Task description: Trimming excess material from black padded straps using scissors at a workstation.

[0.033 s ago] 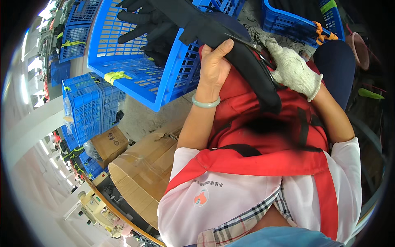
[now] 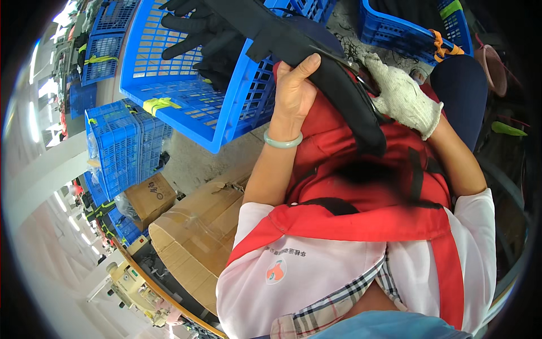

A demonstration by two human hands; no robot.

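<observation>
A long black fabric piece [image 2: 339,85] runs from over the crate edge at the upper left down onto my lap. My left hand [image 2: 297,85], bare with a pale bangle at the wrist, pinches it near the middle, thumb on top. On its other side my right hand [image 2: 403,96], in a white knit glove, is closed around a metal tool [image 2: 366,85] that looks like scissors. Most of that tool is hidden by the glove and fabric. Black gloves [image 2: 192,34] with finger shapes lie in the blue crate [image 2: 226,121] beyond my left hand.
A second blue crate [image 2: 395,39] with black pieces stands at the far right, near a pink bin [image 2: 490,70]. More blue crates [image 2: 116,150] are stacked at the left. An opened cardboard box [image 2: 197,231] lies by my left elbow; a sewing machine [image 2: 135,288] stands lower left.
</observation>
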